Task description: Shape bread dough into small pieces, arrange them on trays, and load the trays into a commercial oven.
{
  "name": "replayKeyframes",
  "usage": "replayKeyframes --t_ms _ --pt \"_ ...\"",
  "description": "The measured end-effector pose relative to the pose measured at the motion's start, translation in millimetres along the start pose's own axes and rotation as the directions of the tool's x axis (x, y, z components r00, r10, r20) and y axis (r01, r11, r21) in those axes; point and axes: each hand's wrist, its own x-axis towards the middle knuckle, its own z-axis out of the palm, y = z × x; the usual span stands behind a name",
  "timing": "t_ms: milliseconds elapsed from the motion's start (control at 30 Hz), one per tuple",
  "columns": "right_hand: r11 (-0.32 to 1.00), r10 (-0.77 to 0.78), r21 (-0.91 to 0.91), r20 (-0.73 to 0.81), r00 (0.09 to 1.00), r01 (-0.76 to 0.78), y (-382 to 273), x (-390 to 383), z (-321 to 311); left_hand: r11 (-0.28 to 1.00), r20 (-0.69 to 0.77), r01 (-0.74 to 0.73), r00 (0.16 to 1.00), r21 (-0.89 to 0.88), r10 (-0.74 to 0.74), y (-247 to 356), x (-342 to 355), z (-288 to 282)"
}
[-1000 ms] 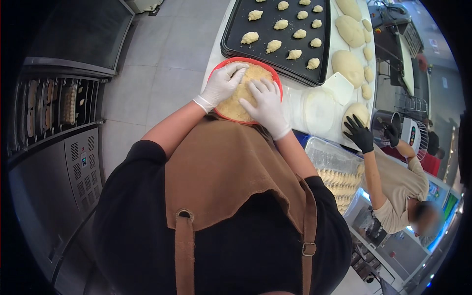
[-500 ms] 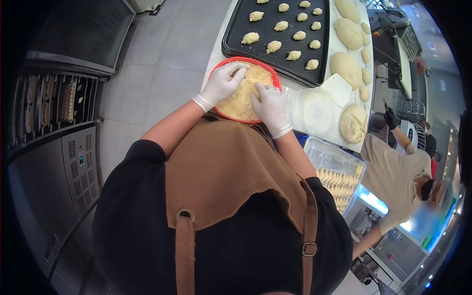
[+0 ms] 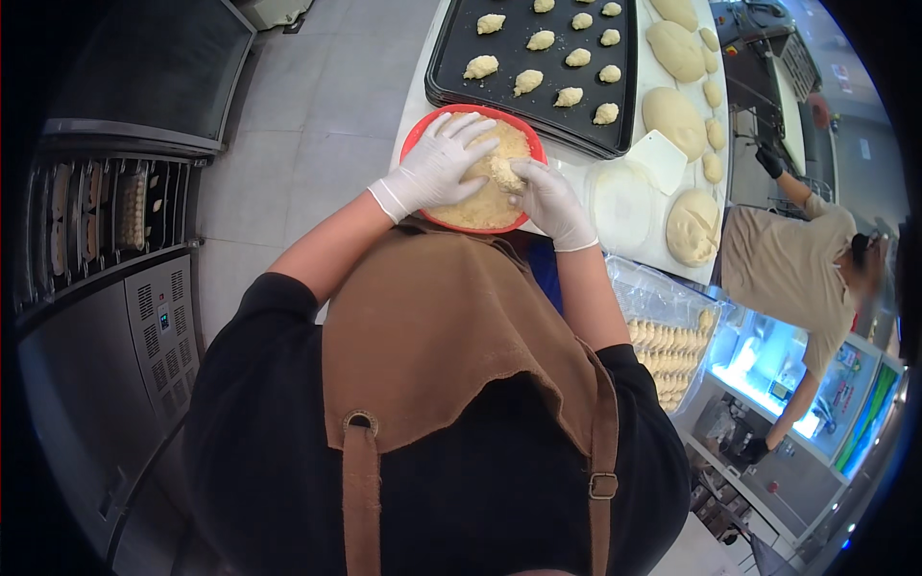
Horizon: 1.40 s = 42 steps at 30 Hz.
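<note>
A red bowl (image 3: 419, 136) full of pale yellow crumbs (image 3: 471, 213) stands at the near edge of the worktable. Over its left side lies my left hand (image 3: 444, 165) in a white glove, fingers spread and nothing gripped. My right hand (image 3: 555, 204), gloved too, is at the bowl's right side, its thumb and fingers closed on a crumb-coated dough piece (image 3: 506, 173). The fingers partly cover that piece. Just beyond the bowl, a black baking tray (image 3: 538, 108) carries rows of small crumb-coated dough pieces (image 3: 528, 82).
Large dough portions (image 3: 673, 123) and smaller ones line the table's right side, by a white dough scraper (image 3: 660, 161). A clear plastic-lined box (image 3: 663, 360) of shaped dough pieces is by my right forearm. A co-worker (image 3: 783, 254) stands at right; a tray rack (image 3: 106, 211) at left.
My left hand has gone from bent fingers to spread ones over the crumbs. My right hand has shifted slightly right, and the dough piece now shows in it. The co-worker's body and arms have moved.
</note>
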Motion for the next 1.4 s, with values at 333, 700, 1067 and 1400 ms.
replayKeyframes --t_ms 333,700,1067,1400 --pt "0.927 -0.182 -0.354 -0.140 0.973 0.122 -12 -7 22 0.947 0.281 0.202 0.951 -0.250 -0.128 -10 5 -10" --pt "-0.429 -0.389 -0.843 0.497 0.776 0.325 35 44 37 0.935 0.185 0.322 0.938 -0.152 -0.293 -37 16 -26" --pt "0.114 -0.391 -0.979 0.110 0.914 0.167 -46 -7 52 0.961 0.359 0.261 0.908 -0.089 -0.213 -31 16 -19" --pt "0.406 -0.493 -0.873 0.041 0.869 0.271 -39 -15 53 0.994 0.376 0.075 0.921 0.085 -0.102 -25 27 -32"
